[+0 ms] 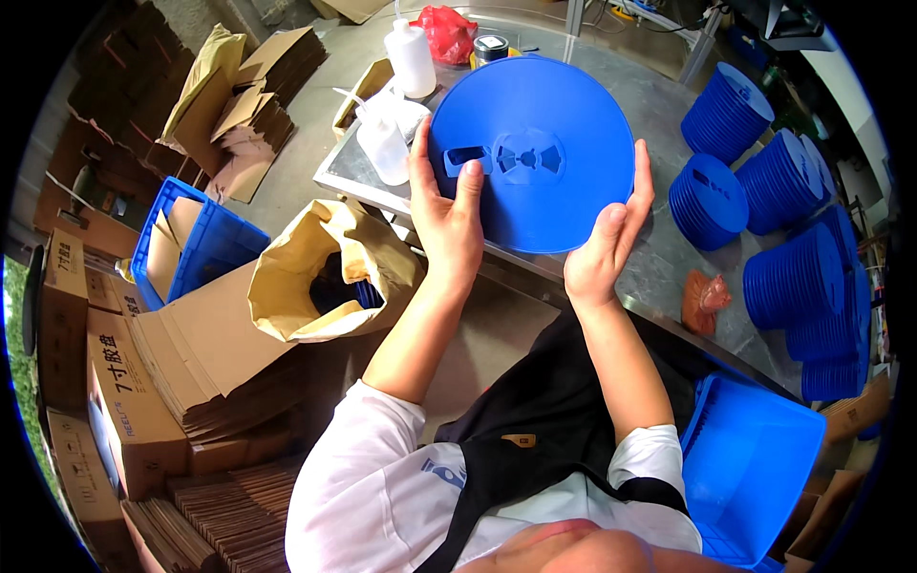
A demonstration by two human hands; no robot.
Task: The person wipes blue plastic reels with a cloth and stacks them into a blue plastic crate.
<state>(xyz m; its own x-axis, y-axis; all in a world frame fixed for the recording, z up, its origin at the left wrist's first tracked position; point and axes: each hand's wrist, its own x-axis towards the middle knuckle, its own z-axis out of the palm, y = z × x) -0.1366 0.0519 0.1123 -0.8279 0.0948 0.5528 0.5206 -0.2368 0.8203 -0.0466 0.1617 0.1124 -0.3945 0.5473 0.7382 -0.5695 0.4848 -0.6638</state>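
Observation:
Between my two hands a round blue plastic reel (544, 105) is held up over the near part of the metal table, its flat face toward me. Cut-outs show around its hub, and a larger slot lies left of them. My left hand (449, 215) grips the left rim, with the thumb on the face beside the slot and the fingers mostly behind. On the lower right rim, my right hand (609, 239) presses with thumb and palm while its fingers reach up along the edge. What the reel covers on the table behind it is hidden.
Stacks of blue reels (731, 115) stand along the table's right side, near a small orange-red bag (705, 302). White squeeze bottles (411, 62) and a red plastic bag (445, 34) sit at the far left. A yellowish sack (287, 277), cardboard boxes (138, 401) and blue bins (755, 458) surround me.

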